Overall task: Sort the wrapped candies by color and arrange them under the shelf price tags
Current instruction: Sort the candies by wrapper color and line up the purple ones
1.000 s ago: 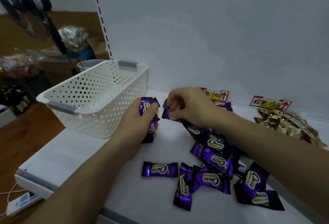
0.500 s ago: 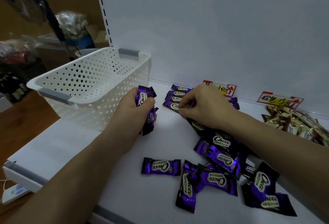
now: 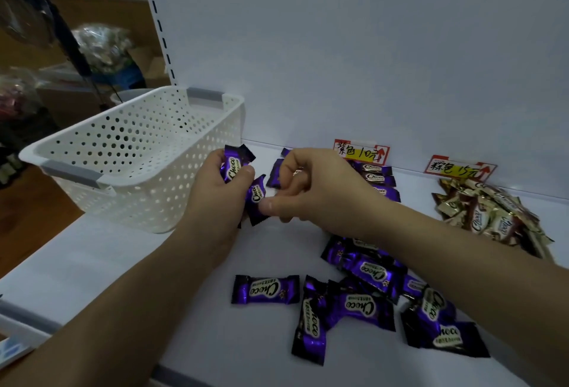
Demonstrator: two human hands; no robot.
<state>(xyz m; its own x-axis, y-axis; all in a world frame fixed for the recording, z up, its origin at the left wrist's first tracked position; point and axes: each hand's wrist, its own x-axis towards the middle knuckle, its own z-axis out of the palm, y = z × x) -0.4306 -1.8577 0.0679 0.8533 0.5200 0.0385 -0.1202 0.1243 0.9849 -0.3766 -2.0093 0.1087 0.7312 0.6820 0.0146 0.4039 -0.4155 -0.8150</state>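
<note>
Left hand [image 3: 215,202]: fingers curled round two purple Choco candies. The upper held candy [image 3: 234,165] stands above the thumb, and the lower held candy [image 3: 256,198] juts out below it, tilted.
Right hand [image 3: 317,189]: fingers curled, with the thumb tip against the lower held candy's wrapper. I cannot tell whether it actually pinches the wrapper (the curled fingers hide the far side).
Purple row [image 3: 377,178]: Choco candies lie flat one below another just under the purple price tag [image 3: 361,152], close to the back panel [image 3: 338,48]. A few more purple wrapper ends show just left of the right hand's knuckles.
Loose purple pile [image 3: 368,272]: these candies are heaped unsorted near the shelf's front, partly under the right forearm. A single purple candy [image 3: 264,289] lies just apart on the pile's left.
Gold-brown candies [image 3: 492,217]: piled below the brown price tag [image 3: 458,169], well apart from the purple row.
Basket [image 3: 147,189]: white perforated plastic with grey handles. It sits at the shelf's left end, just beside the left hand.
Shelf [image 3: 107,263]: a white surface holding the basket and all the candies not in the hands.
</note>
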